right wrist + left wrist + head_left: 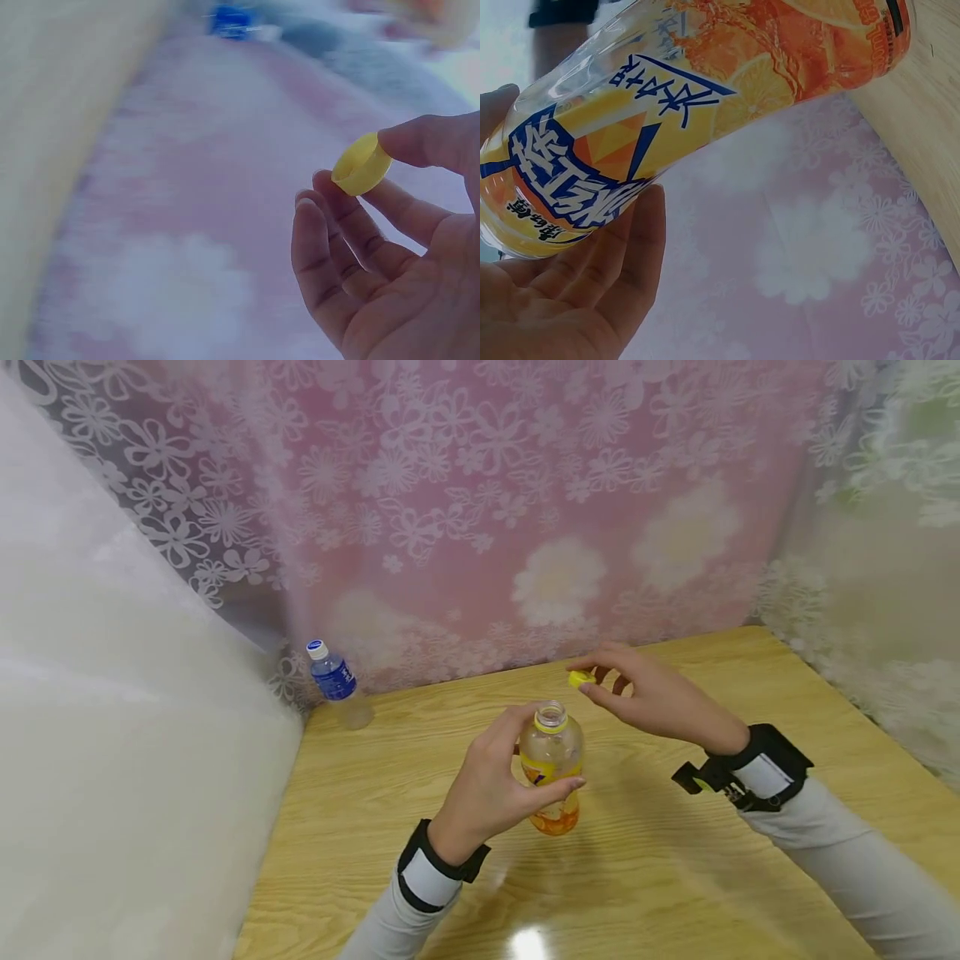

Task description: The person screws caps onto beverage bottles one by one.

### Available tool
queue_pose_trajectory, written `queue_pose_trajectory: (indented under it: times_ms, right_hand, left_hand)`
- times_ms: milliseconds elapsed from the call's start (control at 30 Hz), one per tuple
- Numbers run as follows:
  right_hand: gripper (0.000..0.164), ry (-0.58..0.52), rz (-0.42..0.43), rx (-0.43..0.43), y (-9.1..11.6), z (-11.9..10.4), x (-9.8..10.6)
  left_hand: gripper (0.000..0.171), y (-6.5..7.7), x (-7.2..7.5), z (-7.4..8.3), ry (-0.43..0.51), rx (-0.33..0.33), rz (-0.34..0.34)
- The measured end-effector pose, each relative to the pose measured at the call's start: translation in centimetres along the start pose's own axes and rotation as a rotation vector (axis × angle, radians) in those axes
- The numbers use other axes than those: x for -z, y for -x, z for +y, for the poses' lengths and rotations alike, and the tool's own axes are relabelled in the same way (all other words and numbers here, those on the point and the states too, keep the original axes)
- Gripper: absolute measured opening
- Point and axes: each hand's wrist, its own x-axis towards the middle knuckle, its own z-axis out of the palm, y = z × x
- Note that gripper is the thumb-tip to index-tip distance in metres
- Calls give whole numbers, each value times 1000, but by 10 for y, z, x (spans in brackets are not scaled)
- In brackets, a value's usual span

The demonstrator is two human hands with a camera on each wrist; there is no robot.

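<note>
A clear plastic drink bottle (552, 747) with a yellow and orange label stands uncapped, its threaded neck bare above a yellow ring. My left hand (491, 777) grips it from the left, thumb across the front and fingers round the far side. The label (592, 165) fills much of the left wrist view, with blue and white lettering. To the right of the neck and a little beyond it, my right hand (637, 689) pinches a yellow bottle cap (362, 165) between thumb and fingertips. The cap's hollow side partly shows in the right wrist view.
Toward the back left of the wooden table (360, 827) stands a second bottle (333, 681) with a blue label and white cap. A pink flowered curtain (450, 527) hangs along the back edge. White sheeting (135, 735) closes off the left side.
</note>
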Motion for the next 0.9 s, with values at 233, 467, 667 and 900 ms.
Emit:
queue_pose_trajectory:
  times_ms: [233, 467, 667, 900]
  right_hand:
    - [38, 15, 79, 258, 8, -41, 33]
    - [36, 21, 29, 299, 13, -49, 27]
    - [33, 48, 29, 264, 11, -51, 19]
    - [27, 91, 54, 224, 7, -56, 10]
  left_hand:
    - [79, -4, -8, -6, 27, 11, -22]
    - [79, -7, -15, -11, 31, -4, -16]
    - [79, -5, -16, -14, 33, 23, -14]
    - [82, -3, -17, -14, 37, 40, -19]
